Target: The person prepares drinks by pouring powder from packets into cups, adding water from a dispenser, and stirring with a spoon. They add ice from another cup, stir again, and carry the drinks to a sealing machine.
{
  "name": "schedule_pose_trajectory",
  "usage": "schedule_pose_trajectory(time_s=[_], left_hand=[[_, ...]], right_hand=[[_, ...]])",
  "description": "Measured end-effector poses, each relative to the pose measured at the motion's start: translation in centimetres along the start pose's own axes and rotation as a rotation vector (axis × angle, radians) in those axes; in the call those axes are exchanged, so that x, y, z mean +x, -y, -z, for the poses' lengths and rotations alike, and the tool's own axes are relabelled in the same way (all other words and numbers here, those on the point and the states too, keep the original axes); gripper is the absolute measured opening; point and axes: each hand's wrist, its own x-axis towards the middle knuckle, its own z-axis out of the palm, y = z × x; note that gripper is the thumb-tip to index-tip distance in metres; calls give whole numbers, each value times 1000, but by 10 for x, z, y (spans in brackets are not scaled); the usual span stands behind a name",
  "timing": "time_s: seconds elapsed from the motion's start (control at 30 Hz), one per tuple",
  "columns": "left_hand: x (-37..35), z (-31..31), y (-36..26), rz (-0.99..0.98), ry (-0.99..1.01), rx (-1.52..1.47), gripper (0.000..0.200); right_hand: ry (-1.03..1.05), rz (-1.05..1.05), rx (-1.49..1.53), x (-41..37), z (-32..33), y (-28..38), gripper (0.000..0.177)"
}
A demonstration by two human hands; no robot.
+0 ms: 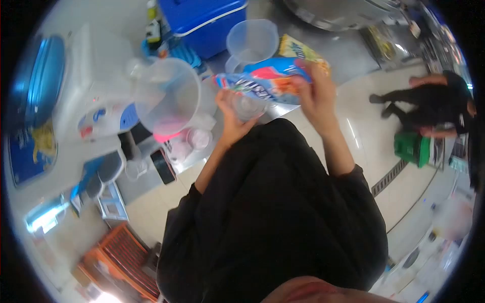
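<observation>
My right hand [318, 96] grips a blue and pink Nestea packet [275, 86], its far end tilted to the left over a clear cup. My left hand [233, 118] is wrapped round that clear plastic cup [248, 107], just below the packet. Part of the cup is hidden by the packet, and its contents are blurred. Behind the packet stands a clear plastic pitcher [252, 40]. A yellow packet [298, 48] lies just beyond my right hand.
A large translucent pitcher [169, 96] stands at left beside a white machine [91, 86]. Pink-toned cups [198, 139] and a dark phone [163, 166] lie near the counter edge. A blue cooler box [207, 25] sits behind. At right, a person in dark clothes [429, 96] is near a green bin [411, 149].
</observation>
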Motion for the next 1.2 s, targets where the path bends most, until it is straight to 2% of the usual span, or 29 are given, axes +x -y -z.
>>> schedule_pose_trajectory(time_s=[0.17, 0.23, 0.3, 0.37, 0.5, 0.57, 0.7, 0.77, 0.83, 0.93, 1.03, 1.13, 1.2], left_hand=[[12, -2, -30, -52, -13, -130, 115], [13, 0, -31, -65, -25, -128, 114], [17, 2, -30, -86, -32, -126, 114], [15, 1, -29, -56, -40, -218, 116], [19, 8, -24, -67, -59, -221, 118], [16, 9, -27, -57, -70, -181, 120], [11, 6, -21, -42, -113, -49, 123], [11, 4, -28, -22, -86, -153, 124], [16, 5, -29, -67, -68, -132, 123], [11, -1, -27, -86, -76, -179, 120], [13, -2, -26, -68, -68, -323, 120], [8, -3, -28, -32, -66, -216, 119], [8, -4, -23, -72, -39, -192, 117]], right_hand=[[-25, 71, 30, 14, 9, 21, 23], [119, 122, -84, 17, 6, 25, 22], [121, 208, -65, 19, 0, 25, 22], [4, 179, -13, 14, -2, 28, 21], [103, 173, -46, 15, -12, 22, 19], [-26, 124, -9, 4, -12, 17, 18], [-30, 73, 16, 3, -14, 17, 18], [13, 112, -59, 3, -14, 15, 19], [8, 138, -60, 0, -11, 11, 21], [-42, 38, -87, -11, -5, 8, 22], [-11, 135, -115, -11, -2, 6, 32], [-75, 59, -89, -23, 0, 1, 30], [-152, 138, -22, -28, 0, 2, 22]])
